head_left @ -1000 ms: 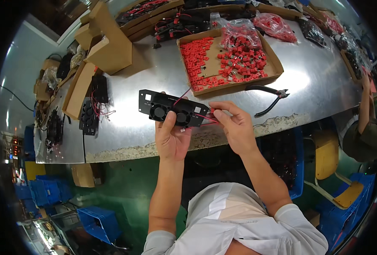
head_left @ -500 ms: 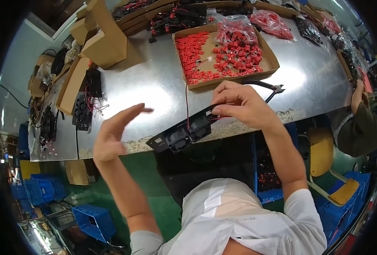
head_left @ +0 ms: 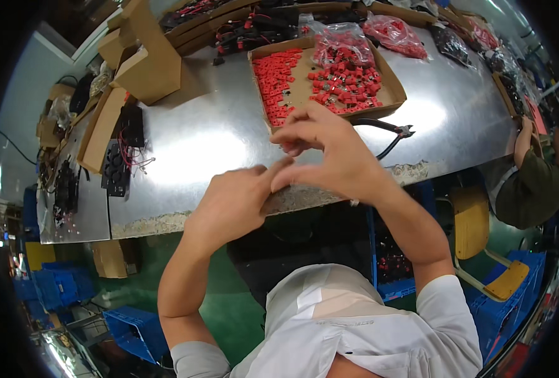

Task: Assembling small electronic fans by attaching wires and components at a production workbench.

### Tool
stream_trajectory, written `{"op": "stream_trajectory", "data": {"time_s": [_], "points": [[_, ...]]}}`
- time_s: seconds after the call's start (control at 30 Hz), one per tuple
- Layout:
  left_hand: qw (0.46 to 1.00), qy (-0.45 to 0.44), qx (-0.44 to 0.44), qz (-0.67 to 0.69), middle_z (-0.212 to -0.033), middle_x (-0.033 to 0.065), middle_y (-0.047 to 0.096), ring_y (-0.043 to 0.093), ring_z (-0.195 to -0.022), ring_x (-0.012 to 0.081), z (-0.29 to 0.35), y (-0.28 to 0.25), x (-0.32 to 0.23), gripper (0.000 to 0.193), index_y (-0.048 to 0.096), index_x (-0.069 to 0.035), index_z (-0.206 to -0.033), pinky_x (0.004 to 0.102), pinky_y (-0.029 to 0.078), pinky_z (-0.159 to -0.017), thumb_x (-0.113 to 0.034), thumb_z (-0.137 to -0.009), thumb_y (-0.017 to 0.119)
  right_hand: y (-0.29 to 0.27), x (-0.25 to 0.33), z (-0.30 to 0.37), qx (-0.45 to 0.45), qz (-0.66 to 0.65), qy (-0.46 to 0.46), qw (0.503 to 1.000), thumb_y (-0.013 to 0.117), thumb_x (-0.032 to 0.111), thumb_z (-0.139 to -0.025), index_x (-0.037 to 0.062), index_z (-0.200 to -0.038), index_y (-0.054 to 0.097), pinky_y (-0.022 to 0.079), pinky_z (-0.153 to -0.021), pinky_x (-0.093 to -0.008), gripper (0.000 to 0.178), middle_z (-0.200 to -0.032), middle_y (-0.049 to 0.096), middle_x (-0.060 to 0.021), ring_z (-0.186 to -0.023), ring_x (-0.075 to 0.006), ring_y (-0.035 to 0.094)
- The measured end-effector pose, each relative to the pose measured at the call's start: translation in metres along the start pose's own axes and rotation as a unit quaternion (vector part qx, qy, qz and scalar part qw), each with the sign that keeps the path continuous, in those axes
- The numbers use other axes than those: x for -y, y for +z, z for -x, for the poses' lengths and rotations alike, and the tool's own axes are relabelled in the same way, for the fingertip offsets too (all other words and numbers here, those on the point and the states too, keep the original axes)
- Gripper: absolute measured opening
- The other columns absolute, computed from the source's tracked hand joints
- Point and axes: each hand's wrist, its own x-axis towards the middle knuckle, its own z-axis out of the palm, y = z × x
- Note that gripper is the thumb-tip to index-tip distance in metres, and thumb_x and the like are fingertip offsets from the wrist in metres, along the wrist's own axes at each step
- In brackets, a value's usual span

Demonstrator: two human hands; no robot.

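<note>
Both my hands meet over the table's near edge, smeared by motion. My left hand [head_left: 229,198] shows its back, its index finger reaching toward my right hand; the other fingers and whatever they may hold are hidden. Just right of it is my right hand [head_left: 339,154], thumb and fingers apart, the thumb close to the left fingertips. Something small and reddish shows under its fingers, too blurred to name. No black fan panel can be made out at the hands. Beyond them, a cardboard tray [head_left: 393,104] holds red connectors [head_left: 273,75] and a clear bag [head_left: 342,47].
Black-handled cutters [head_left: 389,132] lie right of the tray. At left stand an open cardboard box [head_left: 147,75] and a black fan panel [head_left: 116,167] with red wires. Bagged red parts [head_left: 396,34] line the back. Another person's arm [head_left: 524,145] rests at far right, near a yellow chair [head_left: 471,220].
My left hand has swung right to meet my right hand, which has shifted left and opened its pinch. The fan panel it held is no longer visible.
</note>
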Motion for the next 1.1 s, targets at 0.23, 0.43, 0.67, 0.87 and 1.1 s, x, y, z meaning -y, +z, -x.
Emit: {"op": "stream_trajectory", "data": {"time_s": [0.23, 0.43, 0.67, 0.87, 1.1], "points": [[0.957, -0.066, -0.224, 0.171, -0.1, 0.0195, 0.065, 0.065, -0.091, 0.0344, -0.004, 0.014, -0.002, 0.065, 0.041, -0.008, -0.142, 0.0406, 0.052, -0.079, -0.003, -0.083, 0.068, 0.027, -0.014, 0.024, -0.176, 0.131, -0.019, 0.975, 0.083, 0.006, -0.07, -0.0038, -0.105, 0.066, 0.052, -0.076, -0.0335, 0.04, -0.103, 0.054, -0.0118, -0.084, -0.0234, 0.062], [0.843, -0.022, -0.131, 0.521, -0.112, 0.0074, 0.062, 0.059, -0.099, 0.0178, -0.002, 0.031, 0.027, 0.065, 0.036, -0.005, -0.146, 0.0286, 0.046, -0.091, -0.005, -0.089, 0.066, 0.041, -0.022, 0.037, -0.186, 0.207, -0.08, 0.957, 0.07, -0.005, -0.075, -0.0003, -0.102, 0.066, 0.053, -0.07, -0.0342, 0.027, -0.1, 0.055, -0.0139, -0.08, -0.0268, 0.062], [0.745, -0.096, -0.208, 0.627, -0.101, 0.0037, 0.059, 0.057, -0.089, 0.0131, -0.03, 0.059, 0.035, 0.047, 0.045, -0.006, -0.139, 0.0262, 0.049, -0.08, -0.028, -0.099, 0.053, 0.075, -0.019, 0.056, -0.091, 0.35, -0.037, 0.932, 0.06, 0.012, -0.076, -0.0012, -0.078, 0.062, 0.053, -0.066, -0.0375, 0.013, -0.086, 0.053, -0.0161, -0.08, -0.0308, 0.058], [0.799, -0.065, -0.181, 0.569, -0.109, 0.0063, 0.058, 0.057, -0.095, 0.0145, -0.023, 0.058, 0.036, 0.054, 0.046, -0.003, -0.136, 0.0275, 0.049, -0.084, -0.006, -0.085, 0.063, 0.086, -0.002, 0.058, -0.072, 0.46, -0.019, 0.885, 0.068, 0.019, -0.077, -0.0097, -0.098, 0.067, 0.054, -0.079, -0.0328, 0.035, -0.104, 0.052, -0.0182, -0.095, -0.0298, 0.058], [0.663, -0.032, -0.275, 0.695, -0.117, 0.0134, 0.062, 0.064, -0.096, 0.0186, -0.024, 0.067, 0.043, 0.066, 0.032, 0.0, -0.148, 0.0303, 0.054, -0.082, -0.003, -0.09, 0.063, 0.029, 0.021, 0.073, -0.097, 0.094, 0.015, 0.991, 0.073, 0.022, -0.083, -0.0091, -0.097, 0.065, 0.051, -0.074, -0.0317, 0.035, -0.098, 0.052, -0.0155, -0.089, -0.0243, 0.058]]}}
